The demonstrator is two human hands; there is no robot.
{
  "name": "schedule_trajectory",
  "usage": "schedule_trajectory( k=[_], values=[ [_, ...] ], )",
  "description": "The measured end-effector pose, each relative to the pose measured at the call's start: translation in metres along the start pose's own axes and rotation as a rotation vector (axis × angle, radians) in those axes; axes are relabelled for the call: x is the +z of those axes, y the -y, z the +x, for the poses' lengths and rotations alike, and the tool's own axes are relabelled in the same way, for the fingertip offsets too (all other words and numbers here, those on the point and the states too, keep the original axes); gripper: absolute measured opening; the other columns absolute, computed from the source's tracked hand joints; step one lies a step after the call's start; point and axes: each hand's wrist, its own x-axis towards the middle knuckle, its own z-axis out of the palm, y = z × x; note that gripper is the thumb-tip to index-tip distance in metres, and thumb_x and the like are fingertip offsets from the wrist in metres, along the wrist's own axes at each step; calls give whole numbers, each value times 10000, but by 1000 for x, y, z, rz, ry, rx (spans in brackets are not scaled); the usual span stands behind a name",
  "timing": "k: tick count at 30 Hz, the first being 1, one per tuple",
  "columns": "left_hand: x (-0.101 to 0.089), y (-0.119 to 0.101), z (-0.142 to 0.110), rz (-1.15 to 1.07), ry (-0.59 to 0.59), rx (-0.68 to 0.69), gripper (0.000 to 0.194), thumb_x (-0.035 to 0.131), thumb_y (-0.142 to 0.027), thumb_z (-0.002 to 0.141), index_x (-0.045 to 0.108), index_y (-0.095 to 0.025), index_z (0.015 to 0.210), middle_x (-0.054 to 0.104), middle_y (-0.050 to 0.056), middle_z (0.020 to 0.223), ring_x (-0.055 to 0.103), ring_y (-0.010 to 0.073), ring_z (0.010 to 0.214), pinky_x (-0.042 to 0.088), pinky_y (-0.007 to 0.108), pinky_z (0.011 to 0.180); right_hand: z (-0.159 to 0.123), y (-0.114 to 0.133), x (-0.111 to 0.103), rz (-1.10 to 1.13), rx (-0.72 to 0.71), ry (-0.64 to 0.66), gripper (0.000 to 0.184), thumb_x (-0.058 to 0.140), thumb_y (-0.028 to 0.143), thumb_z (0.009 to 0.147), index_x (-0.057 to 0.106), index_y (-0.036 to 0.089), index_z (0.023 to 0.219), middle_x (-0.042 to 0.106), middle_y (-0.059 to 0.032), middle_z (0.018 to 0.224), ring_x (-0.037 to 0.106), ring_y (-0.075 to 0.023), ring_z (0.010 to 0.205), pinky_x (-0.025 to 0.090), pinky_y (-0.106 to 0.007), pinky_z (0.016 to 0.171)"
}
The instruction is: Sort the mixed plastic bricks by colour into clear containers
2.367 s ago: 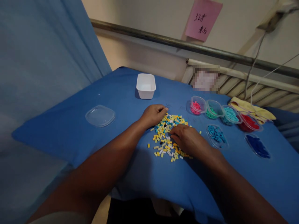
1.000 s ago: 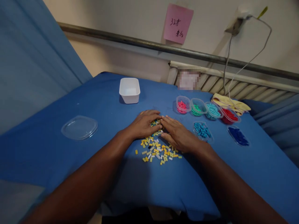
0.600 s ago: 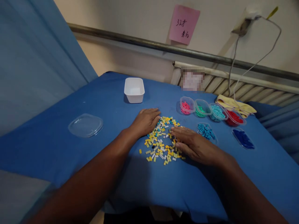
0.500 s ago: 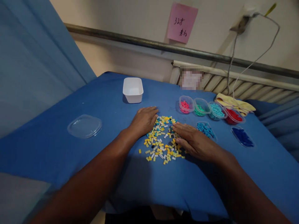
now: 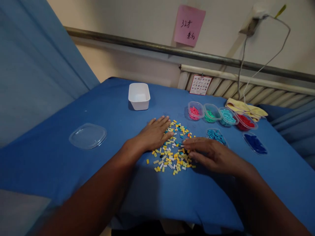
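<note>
A loose spread of small toy building bricks [image 5: 172, 158], mostly yellow and white with some teal and a few dark ones, lies on the blue cloth in front of me. My left hand [image 5: 156, 133] rests palm down at the pile's left edge, fingers outstretched and thumb over some bricks. On the right side, my right hand [image 5: 209, 151] touches the bricks with its fingertips. Its fingers are extended and its thumb is apart from them; I see nothing gripped. The palm hides the bricks beneath it.
Behind the pile stands a white tub [image 5: 139, 104]. A clear lid [image 5: 88, 136] lies at left. At right are small tubs of pink bricks [image 5: 194, 113], green, turquoise and red ones [image 5: 246, 121], plus shallow trays of teal [image 5: 216, 136] and dark blue bricks [image 5: 255, 143]. A yellow cloth [image 5: 246, 108] lies behind.
My left hand has spread its fingers and reached over the pile's left side. My right hand has shifted slightly down, its fingers more bent. Bricks at the pile's far end have spread out.
</note>
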Motion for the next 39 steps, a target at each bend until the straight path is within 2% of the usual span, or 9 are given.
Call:
schedule_trajectory(
  k=[3, 6, 9, 13, 18, 25, 29, 34, 39],
  values=[
    [2, -8, -2, -34, 14, 118, 683, 315, -616, 1111, 384, -262, 1692, 291, 94, 1789, 235, 268, 1676, 166, 488, 1352, 4, -13, 5, -72, 80, -156, 248, 590, 297, 1069, 778, 258, 1226, 820, -74, 1186, 775, -250, 1081, 614, -414, 963],
    [1, -16, -2, -62, -16, 185, 609, 314, -537, 1130, 444, -261, 1657, 363, 90, 1763, 288, 247, 1658, 156, 491, 1356, 15, -16, 17, -109, 75, -172, 212, 589, 251, 1054, 778, 248, 1149, 821, -63, 1067, 765, -230, 978, 601, -383, 887],
    [-4, -12, 1, -97, -195, 98, 561, 322, -497, 1138, 554, -234, 1576, 477, 108, 1701, 399, 259, 1604, 176, 518, 1349, 29, -12, 29, -185, 79, -156, 206, 633, 272, 1040, 774, 241, 1187, 813, -82, 1131, 747, -256, 1050, 583, -406, 942],
    [-5, 9, 9, -240, -445, -52, 493, 384, -467, 1123, 701, -189, 1380, 691, 127, 1474, 604, 256, 1400, 394, 453, 1242, 43, -9, 37, -297, 41, -35, 257, 652, 249, 1028, 778, 217, 1250, 803, -113, 1163, 724, -287, 1099, 549, -445, 1019],
    [1, 28, 17, -406, -498, -119, 460, 414, -498, 1103, 759, -196, 1059, 778, 98, 1123, 698, 247, 1103, 525, 377, 1029, 46, -13, 35, -352, 55, -9, 198, 629, 198, 1026, 814, 236, 1086, 803, -92, 1056, 719, -258, 998, 544, -406, 957],
    [4, 29, 18, -469, -572, -149, 451, 456, -519, 1092, 734, -201, 932, 747, 71, 1000, 687, 233, 999, 507, 347, 928, 48, -12, 40, -348, 103, -61, 193, 610, 193, 988, 790, 221, 1054, 790, -86, 999, 706, -269, 979, 535, -390, 901],
    [2, 29, 18, -474, -588, -162, 453, 458, -517, 1086, 728, -200, 907, 743, 73, 970, 684, 234, 972, 511, 350, 907, 35, -21, 27, -237, 194, -262, 217, 589, 241, 976, 761, 211, 1105, 789, -74, 997, 719, -250, 931, 537, -368, 847],
    [1, 28, 18, -465, -583, -163, 467, 447, -526, 1081, 711, -204, 868, 738, 67, 957, 680, 231, 957, 517, 349, 916, -7, -52, -15, -245, 490, -470, 280, 601, 386, 982, 763, 205, 1121, 782, -57, 905, 720, -231, 791, 516, -346, 734],
    [2, 32, 20, -436, -574, -172, 463, 455, -544, 1073, 729, -209, 907, 748, 68, 958, 676, 235, 944, 519, 350, 899, -37, -80, -40, -338, 662, -477, 323, 603, 434, 975, 787, 217, 1127, 813, -61, 933, 747, -248, 824, 512, -355, 738]
  ],
)
